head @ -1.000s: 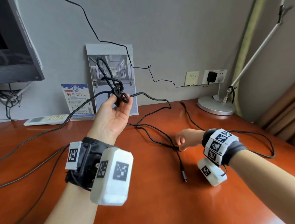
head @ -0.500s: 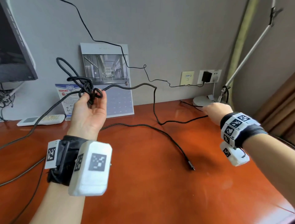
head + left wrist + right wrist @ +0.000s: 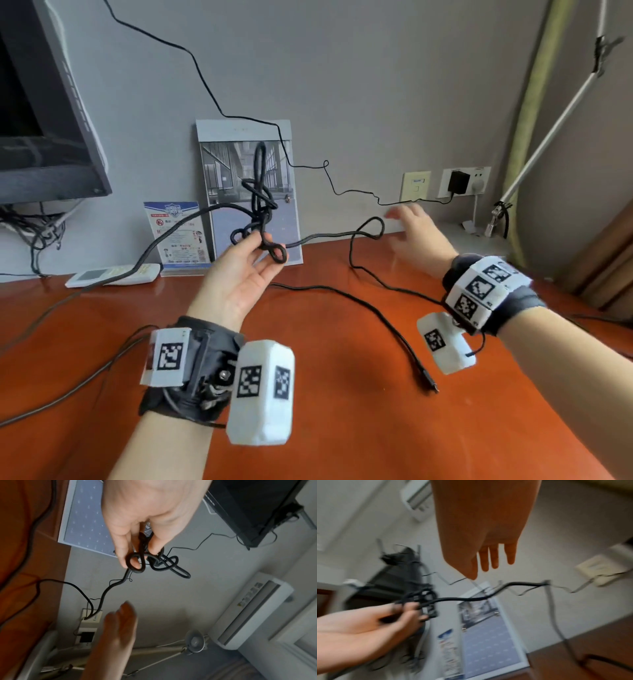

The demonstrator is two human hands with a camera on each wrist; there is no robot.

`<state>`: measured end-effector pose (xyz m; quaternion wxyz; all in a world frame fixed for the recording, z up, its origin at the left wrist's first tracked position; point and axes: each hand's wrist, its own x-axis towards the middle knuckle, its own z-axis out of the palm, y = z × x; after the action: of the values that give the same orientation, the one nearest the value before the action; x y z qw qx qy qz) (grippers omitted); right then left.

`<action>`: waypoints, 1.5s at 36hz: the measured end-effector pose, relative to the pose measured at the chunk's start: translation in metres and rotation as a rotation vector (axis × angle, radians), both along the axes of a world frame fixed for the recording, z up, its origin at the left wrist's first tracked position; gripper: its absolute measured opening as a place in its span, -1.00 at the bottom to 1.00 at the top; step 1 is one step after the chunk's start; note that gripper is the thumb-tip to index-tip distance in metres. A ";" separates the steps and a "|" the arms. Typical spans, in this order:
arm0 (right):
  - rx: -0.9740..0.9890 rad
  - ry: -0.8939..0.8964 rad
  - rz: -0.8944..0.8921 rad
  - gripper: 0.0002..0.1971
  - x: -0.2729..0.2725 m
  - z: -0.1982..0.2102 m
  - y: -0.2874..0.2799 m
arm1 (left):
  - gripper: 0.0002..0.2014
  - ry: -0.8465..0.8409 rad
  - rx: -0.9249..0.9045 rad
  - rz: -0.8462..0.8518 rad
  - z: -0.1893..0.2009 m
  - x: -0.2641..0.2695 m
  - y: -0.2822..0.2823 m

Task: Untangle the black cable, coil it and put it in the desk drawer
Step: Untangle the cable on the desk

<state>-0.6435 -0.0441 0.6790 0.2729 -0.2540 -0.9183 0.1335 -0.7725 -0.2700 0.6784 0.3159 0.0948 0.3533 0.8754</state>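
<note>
My left hand (image 3: pixel 251 255) is raised palm up above the desk and pinches the knotted part of the black cable (image 3: pixel 261 209) between thumb and fingers; the left wrist view shows the knot (image 3: pixel 154 562) hanging at my fingertips. One strand runs right from the knot, forms a small loop (image 3: pixel 373 228), drops to the desk and ends in a plug (image 3: pixel 432 384). Another strand trails left across the desk. My right hand (image 3: pixel 412 228) is raised near the loop with straight spread fingers, holding nothing; the right wrist view shows the fingers (image 3: pixel 494 557) extended above the strand (image 3: pixel 471 599).
A monitor (image 3: pixel 41 120) stands at back left, a white remote (image 3: pixel 113 274) and a leaflet stand (image 3: pixel 178 236) by the wall, a calendar (image 3: pixel 250 192) behind the knot. A thin wire runs along the wall to a charger (image 3: pixel 458 181). A lamp arm (image 3: pixel 548 133) rises at right.
My right hand let go of the strand and now hovers with fingers spread near the wall. My left hand stays raised, still pinching the knot. The strand has slackened into a small loop.
</note>
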 end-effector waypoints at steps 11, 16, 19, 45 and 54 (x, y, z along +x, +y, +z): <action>-0.061 0.024 0.413 -0.92 -0.041 -0.002 -0.096 | -0.79 0.314 -0.317 0.135 -0.011 0.017 0.007; -0.210 0.188 0.440 -0.88 -0.033 -0.004 -0.103 | -0.77 0.404 -0.285 0.212 -0.009 0.016 0.003; -0.303 0.271 0.473 -0.77 -0.032 -0.004 -0.103 | -0.85 0.389 -0.194 0.181 -0.003 0.017 0.001; 0.523 0.302 0.238 -0.88 -0.032 0.020 -0.136 | -0.91 0.719 -0.489 0.331 -0.014 0.013 0.001; 0.647 -0.126 0.109 -0.94 -0.041 0.032 -0.137 | -0.83 0.864 -0.542 0.235 -0.010 0.015 -0.001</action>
<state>-0.6846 -0.1806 0.7108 0.2743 -0.1123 -0.9405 -0.1664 -0.7572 -0.2708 0.6684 0.0544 0.3219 0.6734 0.6633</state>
